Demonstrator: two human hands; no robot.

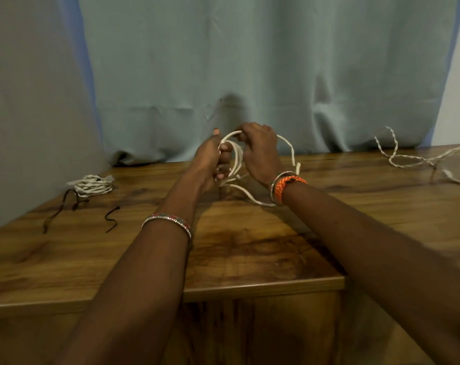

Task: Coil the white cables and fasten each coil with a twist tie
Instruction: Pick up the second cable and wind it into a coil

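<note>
Big grey-blue curtain point(250, 61) behind a wooden table point(250, 246), and the person's got both arms stretched out over the middle of it. Left hand point(210, 162) is wrapped round a bunch of white cable loops point(236, 159) held upright above the tabletop, right hand point(260, 151) pinching the top of the same loops, loose tail trailing down by the right wrist. Far left sits a finished coil point(94, 185) with dark twist ties point(111, 218) near it, and a twisted white cable point(408, 159) lies uncoiled far right.

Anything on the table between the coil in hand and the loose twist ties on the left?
Nothing visible. Both the left hand and right hand grip the half-wound cable mid-table; the wood between it and the nearest twist tie is bare. The finished coil sits further back, off that line.
</note>
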